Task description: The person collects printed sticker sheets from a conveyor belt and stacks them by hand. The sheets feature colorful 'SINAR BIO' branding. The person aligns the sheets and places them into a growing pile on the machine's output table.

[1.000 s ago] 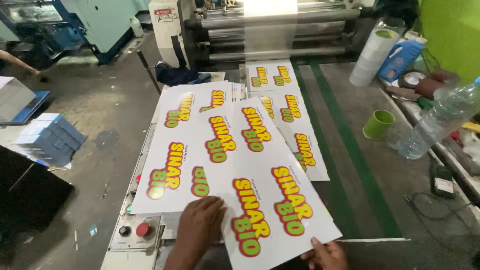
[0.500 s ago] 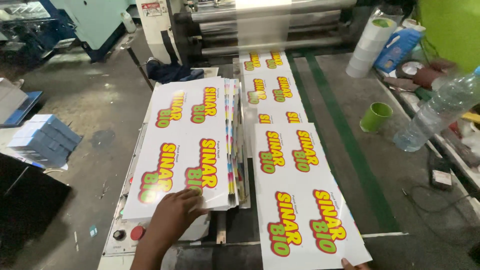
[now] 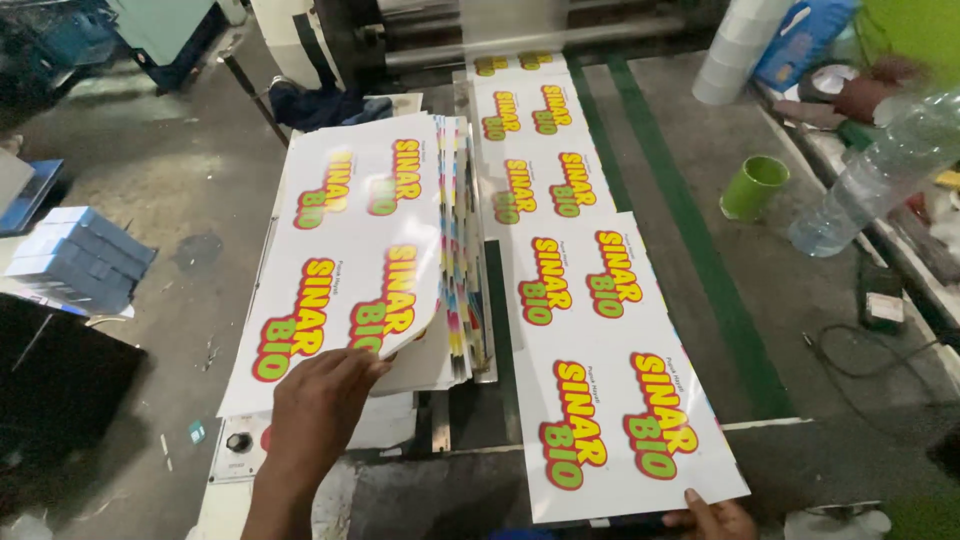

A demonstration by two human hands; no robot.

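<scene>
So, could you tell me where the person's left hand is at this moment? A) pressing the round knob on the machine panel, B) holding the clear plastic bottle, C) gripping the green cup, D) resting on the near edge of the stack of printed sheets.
D: the left hand lies on the near edge of the stack of printed sheets, with the green cup far off to the right.

Left hand point(image 3: 320, 400) now on the stack of printed sheets point(image 3: 350, 260) lower left, right hand point(image 3: 715, 518) drawn the printed strip point(image 3: 600, 340) toward lower right

right hand point(image 3: 712, 518) cut off by bottom edge (grip unseen), plastic bottle point(image 3: 872, 172) blurred
</scene>
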